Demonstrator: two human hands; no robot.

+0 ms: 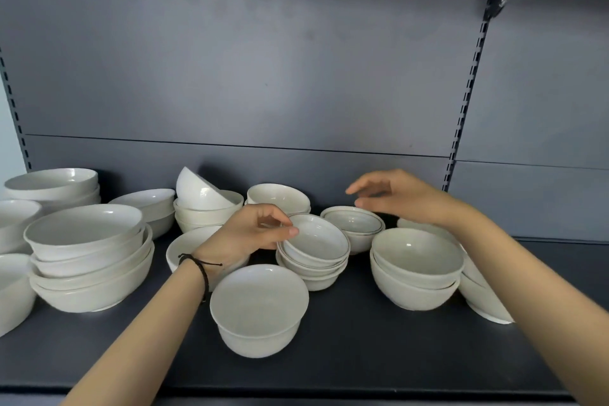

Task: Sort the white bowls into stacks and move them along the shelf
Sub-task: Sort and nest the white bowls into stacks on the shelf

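Observation:
Many white bowls stand on a dark shelf (346, 349). My left hand (250, 234) pinches the left rim of the tilted top bowl (316, 237) of a small stack of line-rimmed bowls (313, 270) at the centre. My right hand (398, 196) hovers with relaxed fingers, holding nothing, above another small line-rimmed pair (354, 224) just behind. A single deep bowl (258, 306) stands in front. A stack of two medium bowls (415, 267) sits under my right forearm.
A tall stack of wide bowls (89, 257) fills the left, with more stacks (52, 184) behind it. One bowl lies tipped in a stack (204, 204) at the back. Leaning bowls (484, 297) sit far right. Bare shelf lies along the front edge and to the right.

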